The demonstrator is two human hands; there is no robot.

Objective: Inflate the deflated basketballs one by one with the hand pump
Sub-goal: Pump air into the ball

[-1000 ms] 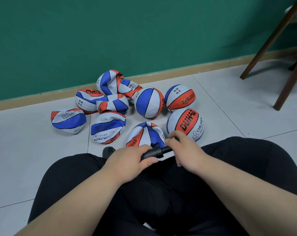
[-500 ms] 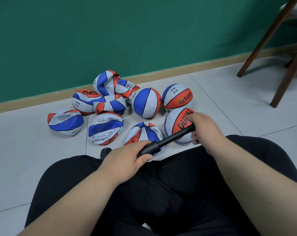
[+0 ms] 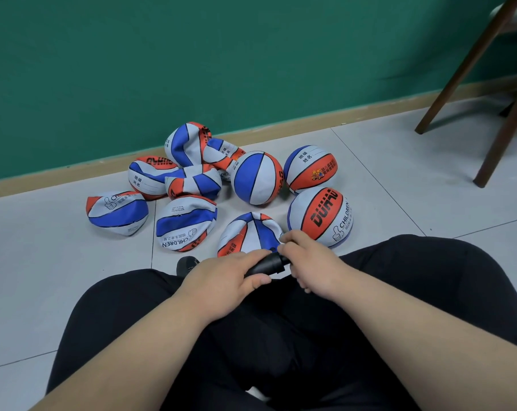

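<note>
Low in the middle of the frame, the left hand wraps its curled fingers and thumb round the barrel of the short black plastic hand pump. Only a brief stretch of the pump shows between the two hands. The right hand curls its fingers over the pump's far end, close against the barrel. Both hands sit above the person's black trousers.

Just behind the hands lies a collapsed blue, white and orange basketball; whether the pump is joined to it cannot be told. To its right stands a round orange and white basketball with black lettering. Further up are a round blue and white ball and a round ball with an orange band.

Left of centre, a heap of crumpled balls lies on the pale grey floor tiles, reaching the wooden skirting board under the green wall. Dark brown chair legs stand at the upper right.
</note>
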